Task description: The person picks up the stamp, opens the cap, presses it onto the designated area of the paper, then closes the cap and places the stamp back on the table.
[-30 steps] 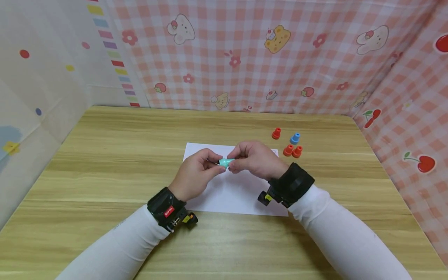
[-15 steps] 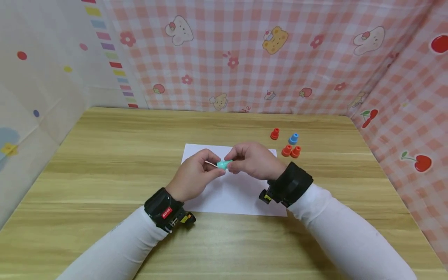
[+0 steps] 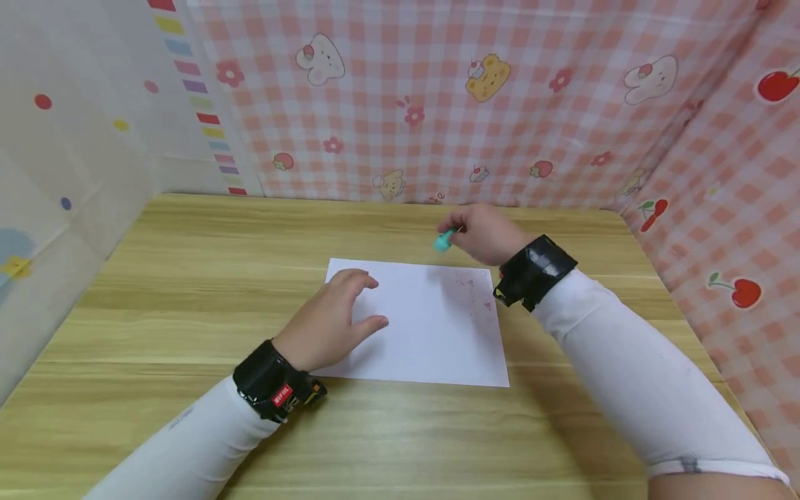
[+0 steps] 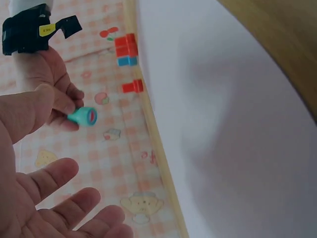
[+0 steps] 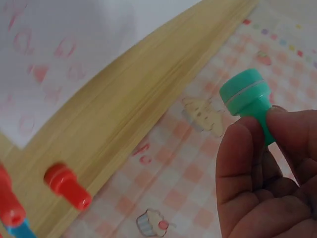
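Note:
Between thumb and fingers my right hand [image 3: 490,235] pinches a teal toy stamp [image 3: 443,241] by its handle, raised beyond the paper's far edge. The right wrist view shows the stamp's wide round head [image 5: 245,89] pointing away from the fingers. Its end face looks reddish in the left wrist view. My left hand [image 3: 331,319] is over the left part of a white sheet of paper [image 3: 406,326], thumb and fingers spread apart, holding nothing. Faint pink stamp prints [image 5: 39,74] mark the right side of the sheet.
Several red stamps [image 4: 126,45] and a blue stamp [image 4: 127,61] stand on the wooden table [image 3: 400,430]; my right hand and wrist hide them in the head view. Another red stamp [image 5: 67,183] is near the paper corner. Patterned cloth [image 3: 400,104] hangs behind the table.
Both hands were together at the teal stamp above the paper. The left hand has let go and moved slightly left; the right hand has carried the stamp away and to the right.

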The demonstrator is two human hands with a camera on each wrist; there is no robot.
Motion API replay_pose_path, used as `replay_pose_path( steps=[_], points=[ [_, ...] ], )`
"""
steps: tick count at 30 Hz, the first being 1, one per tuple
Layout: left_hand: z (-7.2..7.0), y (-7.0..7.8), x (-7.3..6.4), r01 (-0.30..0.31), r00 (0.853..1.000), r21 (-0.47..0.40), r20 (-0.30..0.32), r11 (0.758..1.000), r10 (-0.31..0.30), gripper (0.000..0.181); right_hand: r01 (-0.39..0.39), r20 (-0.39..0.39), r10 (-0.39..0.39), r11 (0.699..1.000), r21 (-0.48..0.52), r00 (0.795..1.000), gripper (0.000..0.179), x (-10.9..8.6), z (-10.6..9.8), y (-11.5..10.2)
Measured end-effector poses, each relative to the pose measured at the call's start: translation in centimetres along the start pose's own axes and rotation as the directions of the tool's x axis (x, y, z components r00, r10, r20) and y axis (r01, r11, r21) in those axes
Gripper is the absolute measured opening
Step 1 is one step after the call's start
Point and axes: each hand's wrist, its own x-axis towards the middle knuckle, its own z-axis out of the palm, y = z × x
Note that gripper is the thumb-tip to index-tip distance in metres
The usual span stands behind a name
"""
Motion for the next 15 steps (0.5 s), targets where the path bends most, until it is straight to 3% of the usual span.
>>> replay_pose_path(
  steps=[5, 15],
  points=[
    [-0.2, -0.6, -0.1, 0.008, 1.0, 0.097, 0.008, 0.995, -0.009, 0.064, -0.007, -0.006, 0.006, 0.992, -0.124, 1.0, 0.028, 1.2, -0.6, 1.0],
    [-0.4, -1.7, -0.1, 0.08, 0.994, 0.256, 0.046, 0.963, -0.095, 0.081, -0.058, -0.019, 0.055, 0.953, -0.298, 0.998, 0.028, 3.3, -0.7, 2.7]
  ],
)
